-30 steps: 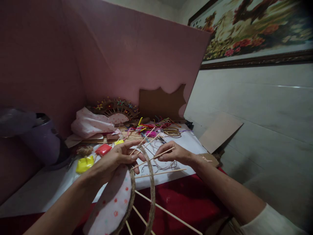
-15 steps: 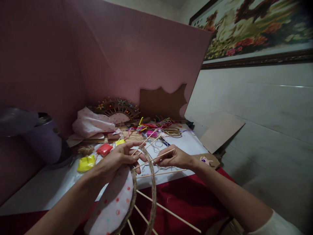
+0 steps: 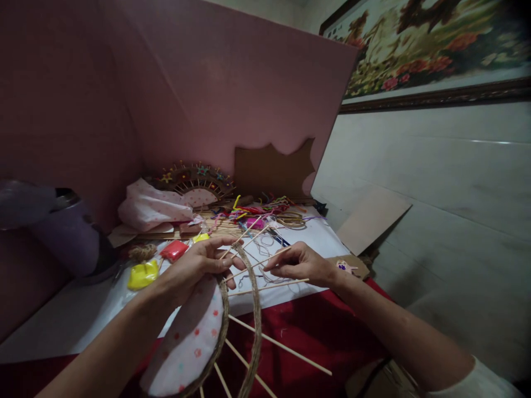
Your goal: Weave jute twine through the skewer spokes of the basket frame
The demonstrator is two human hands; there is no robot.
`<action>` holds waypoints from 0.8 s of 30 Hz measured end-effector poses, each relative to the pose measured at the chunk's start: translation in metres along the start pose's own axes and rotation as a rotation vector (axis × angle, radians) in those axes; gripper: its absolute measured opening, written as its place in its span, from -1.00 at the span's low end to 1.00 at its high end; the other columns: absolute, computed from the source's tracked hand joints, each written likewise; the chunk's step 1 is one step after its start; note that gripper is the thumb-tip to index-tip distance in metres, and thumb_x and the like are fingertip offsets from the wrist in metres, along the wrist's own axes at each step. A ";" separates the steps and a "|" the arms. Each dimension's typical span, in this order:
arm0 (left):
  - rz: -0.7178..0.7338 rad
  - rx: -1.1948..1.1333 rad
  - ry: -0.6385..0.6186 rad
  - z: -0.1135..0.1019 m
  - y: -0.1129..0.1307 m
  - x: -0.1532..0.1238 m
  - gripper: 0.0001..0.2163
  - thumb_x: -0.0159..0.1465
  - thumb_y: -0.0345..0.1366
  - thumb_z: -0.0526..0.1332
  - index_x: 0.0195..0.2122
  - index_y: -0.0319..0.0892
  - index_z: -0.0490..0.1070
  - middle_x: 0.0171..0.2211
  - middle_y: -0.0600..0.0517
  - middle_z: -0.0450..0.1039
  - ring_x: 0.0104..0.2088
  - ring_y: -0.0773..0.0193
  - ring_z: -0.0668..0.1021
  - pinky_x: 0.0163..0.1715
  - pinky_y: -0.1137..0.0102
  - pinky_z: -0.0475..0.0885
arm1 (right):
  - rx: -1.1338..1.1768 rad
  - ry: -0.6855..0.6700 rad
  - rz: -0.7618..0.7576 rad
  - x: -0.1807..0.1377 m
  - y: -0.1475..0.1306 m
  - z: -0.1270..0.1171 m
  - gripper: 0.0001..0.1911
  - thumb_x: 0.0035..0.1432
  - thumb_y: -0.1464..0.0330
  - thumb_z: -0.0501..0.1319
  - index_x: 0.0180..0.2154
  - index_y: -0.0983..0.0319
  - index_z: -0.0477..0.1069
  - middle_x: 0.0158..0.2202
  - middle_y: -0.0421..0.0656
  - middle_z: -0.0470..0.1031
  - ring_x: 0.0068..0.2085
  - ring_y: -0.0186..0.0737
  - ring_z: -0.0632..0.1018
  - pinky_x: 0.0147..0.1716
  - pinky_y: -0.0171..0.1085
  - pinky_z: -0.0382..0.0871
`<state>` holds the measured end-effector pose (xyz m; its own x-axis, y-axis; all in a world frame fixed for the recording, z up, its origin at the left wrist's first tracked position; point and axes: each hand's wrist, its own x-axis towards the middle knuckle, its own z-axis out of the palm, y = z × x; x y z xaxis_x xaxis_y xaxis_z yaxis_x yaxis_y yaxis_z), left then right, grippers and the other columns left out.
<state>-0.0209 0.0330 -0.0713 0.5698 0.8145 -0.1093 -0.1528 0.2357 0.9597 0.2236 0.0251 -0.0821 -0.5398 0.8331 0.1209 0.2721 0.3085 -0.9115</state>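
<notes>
My left hand [image 3: 209, 262] is closed on the upper end of a half-round fan craft. The craft has a white fabric centre [image 3: 193, 337] with red and orange spots, edged in brown twine. Thin wooden sticks [image 3: 280, 347] spread out from that edge, and an outer twine-wrapped band [image 3: 256, 309] crosses them. Thumb and fingers of my right hand [image 3: 305, 262] are pinched together just right of the band, beside one stick that passes in front of them. Whatever lies between those fingertips is too small to make out.
Grey string [image 3: 265, 243], scissors [image 3: 280, 237] and coloured pipe cleaners [image 3: 249, 210] lie behind my hands. Yellow [image 3: 143, 275] and red packets [image 3: 174, 250] sit at left, near a purple container [image 3: 68, 235]. A finished-looking decorated fan [image 3: 199, 185] leans at the back beside cut cardboard [image 3: 274, 168].
My right hand has shifted slightly right, away from the band, its fingers still pinched. My left hand keeps its hold on the fan. The whole view has shifted a little.
</notes>
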 end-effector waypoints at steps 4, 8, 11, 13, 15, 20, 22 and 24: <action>-0.003 0.006 0.033 0.000 0.002 -0.001 -0.60 0.06 -0.48 0.26 -0.06 -0.19 0.25 -0.37 -0.03 0.51 -0.56 0.30 0.54 -0.57 0.47 0.38 | 0.013 0.014 0.002 -0.004 0.000 -0.004 -0.77 -0.04 0.31 0.30 -0.33 0.33 0.55 -0.43 -0.10 0.51 -0.46 -0.37 0.38 -0.50 -0.36 0.20; -0.031 0.017 0.101 0.002 0.004 0.000 -0.57 0.03 -0.48 0.28 -0.06 -0.19 0.26 -0.38 -0.03 0.51 -0.57 0.29 0.53 -0.64 0.48 0.36 | -0.060 0.001 0.034 -0.007 -0.005 -0.017 -0.77 -0.04 0.30 0.30 -0.33 0.32 0.54 -0.53 -0.17 0.48 -0.56 -0.43 0.32 -0.60 -0.40 0.14; -0.065 0.037 0.129 0.004 0.005 0.001 -0.56 0.03 -0.49 0.27 -0.04 -0.20 0.25 -0.36 -0.05 0.52 -0.59 0.30 0.53 -0.67 0.49 0.35 | -0.244 -0.022 -0.045 -0.007 -0.018 -0.026 -0.82 0.00 0.35 0.26 -0.35 0.33 0.54 -0.56 -0.19 0.45 -0.56 -0.43 0.32 -0.60 -0.41 0.14; -0.073 0.063 0.145 0.004 0.005 0.001 -0.57 0.04 -0.50 0.26 -0.05 -0.22 0.25 -0.37 -0.07 0.53 -0.60 0.31 0.52 -0.66 0.50 0.35 | -0.387 -0.058 -0.109 -0.005 -0.030 -0.026 -0.87 0.00 0.42 0.24 -0.38 0.33 0.53 -0.55 -0.19 0.46 -0.54 -0.42 0.35 -0.57 -0.41 0.17; -0.070 0.073 0.151 0.004 0.003 0.001 -0.58 0.04 -0.50 0.27 -0.05 -0.22 0.26 -0.38 -0.07 0.53 -0.61 0.33 0.52 -0.64 0.50 0.35 | -0.465 -0.119 -0.152 -0.002 -0.042 -0.020 -0.87 0.01 0.47 0.21 -0.38 0.32 0.53 -0.54 -0.19 0.47 -0.53 -0.42 0.38 -0.54 -0.41 0.20; -0.079 0.090 0.130 0.001 0.000 0.002 -0.57 0.04 -0.47 0.28 -0.05 -0.21 0.26 -0.38 -0.05 0.53 -0.60 0.32 0.52 -0.62 0.49 0.36 | -0.441 -0.179 -0.281 0.015 -0.055 0.000 -0.86 0.01 0.52 0.17 -0.38 0.32 0.51 -0.55 -0.22 0.45 -0.51 -0.43 0.38 -0.50 -0.41 0.22; -0.078 0.094 0.117 0.000 -0.001 0.002 -0.57 0.05 -0.46 0.28 -0.04 -0.21 0.26 -0.37 -0.05 0.53 -0.60 0.33 0.52 -0.63 0.49 0.35 | -0.374 -0.089 -0.279 0.024 -0.053 -0.003 -0.90 0.01 0.49 0.18 -0.40 0.32 0.48 -0.54 -0.23 0.42 -0.52 -0.44 0.35 -0.52 -0.41 0.20; -0.060 0.076 0.088 -0.001 -0.001 0.002 -0.58 0.05 -0.45 0.28 -0.04 -0.20 0.27 -0.37 -0.05 0.52 -0.60 0.33 0.52 -0.65 0.50 0.33 | -0.274 0.000 -0.198 0.032 -0.047 -0.012 -0.93 0.00 0.44 0.21 -0.44 0.33 0.45 -0.57 -0.26 0.37 -0.54 -0.46 0.30 -0.56 -0.41 0.15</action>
<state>-0.0204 0.0347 -0.0723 0.5026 0.8442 -0.1862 -0.0571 0.2474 0.9672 0.2029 0.0425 -0.0304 -0.6038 0.7444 0.2852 0.3661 0.5767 -0.7303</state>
